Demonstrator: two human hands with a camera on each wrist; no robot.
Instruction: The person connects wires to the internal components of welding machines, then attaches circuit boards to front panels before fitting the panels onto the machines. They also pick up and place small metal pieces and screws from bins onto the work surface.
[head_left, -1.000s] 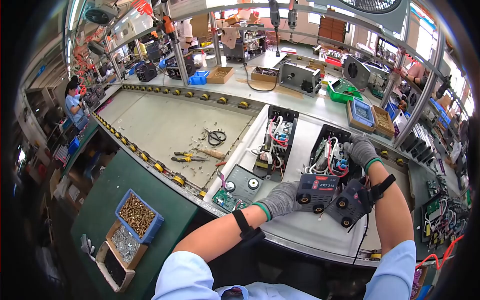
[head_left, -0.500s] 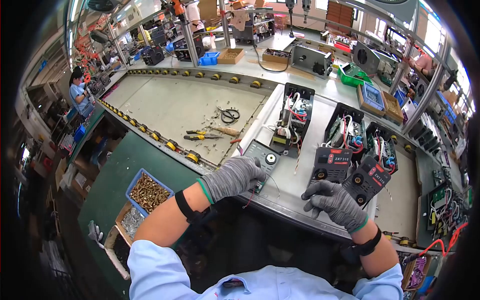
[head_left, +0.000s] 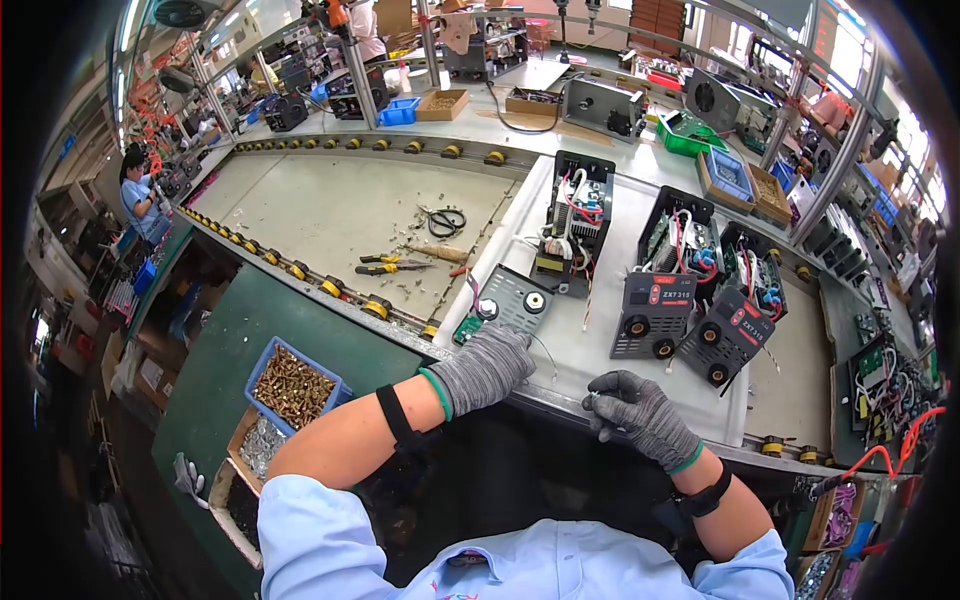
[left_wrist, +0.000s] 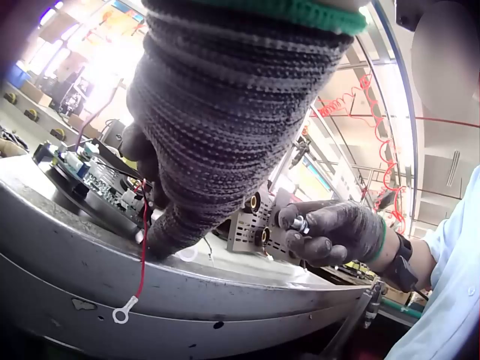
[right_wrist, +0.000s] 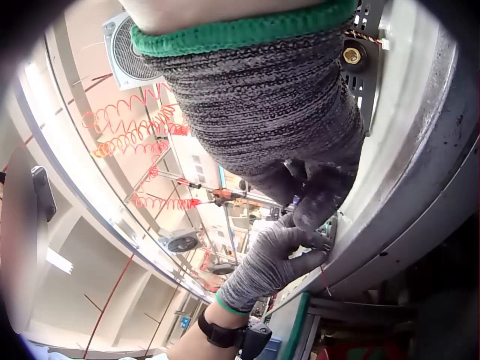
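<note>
My gloved left hand (head_left: pixel 483 372) grips the near edge of a grey control panel (head_left: pixel 513 316) with two white knobs. A green circuit board (head_left: pixel 467 329) shows at the panel's left end. From it a red wire (left_wrist: pixel 143 247) with a ring terminal (left_wrist: pixel 121 315) hangs over the bench edge in the left wrist view. My gloved right hand (head_left: pixel 645 415), held in front of the bench, pinches a small silver bolt (left_wrist: pixel 301 225) between thumb and fingers. Beyond it, two front panels marked ZX7 315, one upright panel (head_left: pixel 643 310) and one tilted panel (head_left: pixel 718 345), lean against open welding machines.
Another open welding machine (head_left: pixel 583 215) stands behind the control panel. On the conveyor lie pliers (head_left: pixel 390 266) and scissors (head_left: pixel 443 220). To the left, a blue bin (head_left: pixel 335 393) of brass fittings sits on a green table (head_left: pixel 225 375). Shelf posts (head_left: pixel 845 150) rise at the right.
Both hands have left the ZX7 315 machines on the right. The left moved to the grey control panel; the right drew back to the bench's front edge, where the bolt now shows in its fingers.
</note>
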